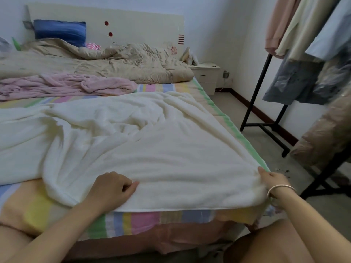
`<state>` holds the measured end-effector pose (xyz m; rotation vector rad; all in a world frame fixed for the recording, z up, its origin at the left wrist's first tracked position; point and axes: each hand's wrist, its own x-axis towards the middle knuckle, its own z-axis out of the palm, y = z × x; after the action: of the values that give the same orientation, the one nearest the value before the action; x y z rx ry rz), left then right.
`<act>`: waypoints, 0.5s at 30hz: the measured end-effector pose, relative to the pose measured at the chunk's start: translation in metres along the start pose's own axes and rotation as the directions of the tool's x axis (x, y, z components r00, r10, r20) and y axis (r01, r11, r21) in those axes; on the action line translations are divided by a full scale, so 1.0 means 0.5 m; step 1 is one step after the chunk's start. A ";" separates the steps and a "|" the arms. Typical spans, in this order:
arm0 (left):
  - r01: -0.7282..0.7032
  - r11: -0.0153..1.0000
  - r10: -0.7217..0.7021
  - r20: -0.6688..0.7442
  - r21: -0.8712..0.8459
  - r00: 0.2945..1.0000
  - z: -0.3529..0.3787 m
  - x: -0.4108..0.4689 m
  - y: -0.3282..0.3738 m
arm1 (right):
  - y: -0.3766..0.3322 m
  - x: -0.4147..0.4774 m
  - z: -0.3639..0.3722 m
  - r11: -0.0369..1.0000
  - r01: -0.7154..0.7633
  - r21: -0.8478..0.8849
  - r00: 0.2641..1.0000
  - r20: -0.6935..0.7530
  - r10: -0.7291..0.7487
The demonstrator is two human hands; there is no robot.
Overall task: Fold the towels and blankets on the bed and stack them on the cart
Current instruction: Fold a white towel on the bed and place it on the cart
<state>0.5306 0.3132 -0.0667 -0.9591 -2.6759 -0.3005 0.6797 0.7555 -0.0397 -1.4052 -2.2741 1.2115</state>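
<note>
A wide cream-white fleece blanket [152, 139] lies spread and rumpled over the near half of the bed, its near hem running along the foot edge. The left hand [112, 188] sits on top of that hem, left of the middle, with its fingers curled down into the fabric and the thumb lying along the pile. The right hand [273, 182], with a thin silver bangle [281, 188] at the wrist, pinches the blanket's near right corner at the corner of the bed, thumb on top and the other fingers hidden beneath the cloth. Between the two hands the hem lies fairly straight; to the left of the left hand the blanket folds back in loose ridges.

A pastel-striped bed sheet [133, 221] shows below the hem and along the right side. Farther up lies a crumpled pale pink plush blanket [66, 84], well apart from both hands, and behind it a bunched beige quilt [114, 61] and a blue pillow [59, 32] against the cream headboard [142, 29].

A white bedside cabinet [206, 74] stands in the far corner, its drawers closed. To the right, a black metal clothes rack [262, 92] carries hanging garments [303, 35], some under clear plastic, close beside the right arm.
</note>
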 end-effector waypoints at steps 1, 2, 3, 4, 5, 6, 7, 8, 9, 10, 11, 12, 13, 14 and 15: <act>-0.039 0.999 0.039 0.001 -0.015 0.999 0.000 0.000 0.012 | 0.007 -0.006 0.001 1.000 -0.010 0.028 1.000 0.023 0.009; -0.083 0.996 0.083 0.000 -0.036 0.997 0.001 -0.002 0.023 | 0.014 -0.012 0.003 0.999 -0.002 0.043 0.999 0.040 0.000; -0.136 0.989 0.135 -0.010 -0.059 0.991 0.001 -0.005 0.032 | 0.023 -0.016 0.007 0.999 0.018 0.039 0.998 0.054 -0.020; -0.195 0.978 0.194 -0.014 -0.073 0.981 -0.001 -0.008 0.041 | 0.031 -0.022 0.009 0.999 0.049 0.018 0.997 0.059 -0.050; -0.254 0.964 0.255 0.002 -0.074 0.967 -0.002 -0.013 0.048 | 0.040 -0.025 0.010 0.996 0.085 -0.015 0.996 0.041 -0.085; -0.313 0.948 0.315 0.035 -0.056 0.949 -0.003 -0.016 0.053 | 0.049 -0.025 0.010 0.992 0.124 -0.035 0.992 -0.002 -0.124; -0.369 0.929 0.369 0.068 -0.020 0.927 -0.003 -0.019 0.057 | 0.054 -0.023 0.006 0.989 0.141 -0.040 0.988 -0.060 -0.143; -0.412 0.911 0.409 0.092 0.014 0.908 -0.002 -0.021 0.063 | 0.058 -0.020 -0.003 0.988 0.149 -0.038 0.982 -0.110 -0.153; -0.440 0.897 0.436 0.106 0.025 0.894 0.001 -0.021 0.069 | 0.056 -0.020 -0.012 0.989 0.144 -0.034 0.978 -0.147 -0.148; -0.455 0.891 0.450 0.115 0.014 0.885 0.001 -0.020 0.076 | 0.056 -0.017 -0.020 0.989 0.144 -0.035 0.974 -0.174 -0.148; -0.460 0.888 0.458 0.118 -0.010 0.881 0.003 -0.020 0.086 | 0.055 -0.016 -0.028 0.989 0.140 -0.049 0.970 -0.196 -0.147; -0.457 0.888 0.459 0.110 -0.041 0.882 0.004 -0.020 0.099 | 0.057 -0.013 -0.033 0.987 0.145 -0.075 0.965 -0.210 -0.158; -0.447 0.891 0.453 0.107 -0.076 0.885 0.004 -0.021 0.109 | 0.060 -0.013 -0.033 0.986 0.134 -0.102 0.965 -0.212 -0.153; -0.432 0.895 0.443 0.111 -0.109 0.890 0.004 -0.022 0.118 | 0.067 -0.009 -0.030 0.983 0.130 -0.129 0.968 -0.198 -0.155; -0.408 0.903 0.425 0.126 -0.137 0.896 0.003 -0.023 0.125 | 0.074 -0.009 -0.026 0.982 0.115 -0.152 0.974 -0.177 -0.142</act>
<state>0.5792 0.3543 -0.0658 -1.6152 -2.5122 -0.2854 0.7132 0.7667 -0.0571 -1.3312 -2.3158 0.8565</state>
